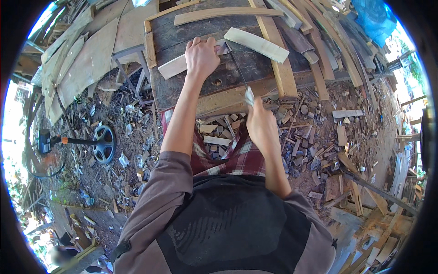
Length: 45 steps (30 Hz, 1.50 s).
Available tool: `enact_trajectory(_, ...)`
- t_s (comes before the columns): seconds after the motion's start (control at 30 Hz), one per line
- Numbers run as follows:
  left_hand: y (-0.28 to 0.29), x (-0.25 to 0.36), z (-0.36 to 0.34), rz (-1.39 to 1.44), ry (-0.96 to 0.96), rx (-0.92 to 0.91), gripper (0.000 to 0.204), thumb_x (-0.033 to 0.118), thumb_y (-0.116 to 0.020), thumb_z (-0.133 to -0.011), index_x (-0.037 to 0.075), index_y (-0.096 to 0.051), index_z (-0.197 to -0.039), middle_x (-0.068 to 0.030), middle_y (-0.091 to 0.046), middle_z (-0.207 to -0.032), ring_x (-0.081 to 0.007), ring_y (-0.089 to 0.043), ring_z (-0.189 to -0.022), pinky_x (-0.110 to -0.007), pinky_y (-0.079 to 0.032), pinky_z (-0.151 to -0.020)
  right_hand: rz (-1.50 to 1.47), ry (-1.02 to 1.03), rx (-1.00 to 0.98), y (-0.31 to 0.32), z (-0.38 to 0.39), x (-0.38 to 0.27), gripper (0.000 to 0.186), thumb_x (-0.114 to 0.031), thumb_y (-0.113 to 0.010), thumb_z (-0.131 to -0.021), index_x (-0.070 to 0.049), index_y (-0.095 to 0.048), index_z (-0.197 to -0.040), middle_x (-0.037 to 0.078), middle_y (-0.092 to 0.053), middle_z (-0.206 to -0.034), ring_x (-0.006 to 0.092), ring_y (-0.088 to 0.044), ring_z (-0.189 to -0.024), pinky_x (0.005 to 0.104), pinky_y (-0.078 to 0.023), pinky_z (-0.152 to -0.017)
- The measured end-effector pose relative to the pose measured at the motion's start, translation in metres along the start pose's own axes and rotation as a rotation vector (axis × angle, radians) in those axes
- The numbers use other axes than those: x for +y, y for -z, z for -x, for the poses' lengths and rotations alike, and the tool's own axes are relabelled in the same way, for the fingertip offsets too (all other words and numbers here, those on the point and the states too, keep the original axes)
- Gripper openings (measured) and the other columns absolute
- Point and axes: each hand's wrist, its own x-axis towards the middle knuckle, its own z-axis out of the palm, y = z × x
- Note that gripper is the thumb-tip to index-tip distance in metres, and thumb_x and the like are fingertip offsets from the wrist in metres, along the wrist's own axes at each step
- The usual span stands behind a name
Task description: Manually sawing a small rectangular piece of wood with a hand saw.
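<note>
Head view: left hand [202, 58] grasped a pale board [173, 67] lying on the bench [171, 93]; right hand [263, 123] was clenched on the handle [249, 96] of a saw [237, 65]. Blade stood at the board's right end; I'd judge mid-cut, depth hidden. Separate pale block [257, 44] lay askew just right of it, origin unclear. Bench top dark, worn, planks [219, 16] across the far side. Ground [107, 178] was littered with offcuts [301, 146].

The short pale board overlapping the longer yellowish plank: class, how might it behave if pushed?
The short pale board would probably stay stiff, given its straight edges and visible thickness. Its flat faces suggest sliding rather than rolling. It might rock, since one end appears to overlap the yellowish plank.
</note>
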Motion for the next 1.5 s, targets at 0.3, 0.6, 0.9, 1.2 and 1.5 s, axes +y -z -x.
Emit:
enact_trajectory(0.3, 0.001, 0.009, 0.001, -0.006, -0.031, 0.003, 0.013, 0.018, -0.063, -0.085, 0.007, -0.06, -0.089, -0.0136, -0.067, -0.081, -0.0295, -0.061, -0.093, -0.041, -0.046, -0.085, 0.017, -0.044, -0.065, 0.01, 0.003, -0.017, 0.018, -0.015, -0.045, -0.098, 0.002, -0.047, -0.104, 0.031, -0.065, -0.081, 0.0493, -0.064, -0.082, 0.0565, -0.051, -0.071)
enact_trajectory(0.6, 0.004, 0.01, 0.009, -0.056, -0.08, 0.002, 0.011, 0.017, -0.063, -0.085, 0.007, -0.058, -0.088, -0.0088, -0.067, -0.089, -0.0278, -0.059, -0.094, -0.04, -0.044, -0.084, 0.037, -0.07, -0.121, 0.022, -0.01, -0.015, 0.019, -0.014, -0.043, -0.098, 0.003, -0.045, -0.105, 0.032, -0.065, -0.086, 0.0493, -0.064, -0.086, 0.0557, -0.052, -0.074)
enact_trajectory(0.9, -0.001, 0.025, 0.016, -0.055, -0.14, 0.046, 0.007, 0.014, -0.06, -0.083, 0.009, -0.058, -0.087, -0.0074, -0.066, -0.087, -0.0257, -0.059, -0.089, -0.038, -0.042, -0.079, 0.003, -0.043, -0.058, 0.009, -0.068, -0.026, 0.022, -0.01, -0.043, -0.094, 0.005, -0.048, -0.109, 0.033, -0.065, -0.098, 0.0483, -0.063, -0.099, 0.0533, -0.051, -0.085)
enact_trajectory(1.2, 0.0, 0.024, 0.011, -0.032, -0.037, 0.002, 0.009, 0.012, -0.062, -0.076, 0.007, -0.059, -0.083, -0.0091, -0.067, -0.086, -0.0274, -0.06, -0.09, -0.038, -0.045, -0.08, 0.012, -0.06, -0.041, -0.002, -0.071, -0.037, 0.022, -0.009, -0.044, -0.093, 0.004, -0.048, -0.111, 0.033, -0.065, -0.099, 0.0474, -0.063, -0.101, 0.0527, -0.051, -0.086)
enact_trajectory(1.5, -0.002, 0.024, 0.008, 0.007, -0.019, 0.025, 0.01, 0.013, -0.064, -0.074, 0.007, -0.061, -0.081, -0.0092, -0.069, -0.084, -0.0266, -0.061, -0.09, -0.037, -0.044, -0.081, 0.032, -0.098, -0.054, -0.002, -0.044, -0.031, 0.021, -0.013, -0.04, -0.099, 0.003, -0.045, -0.11, 0.033, -0.065, -0.093, 0.0491, -0.064, -0.092, 0.0547, -0.051, -0.079)
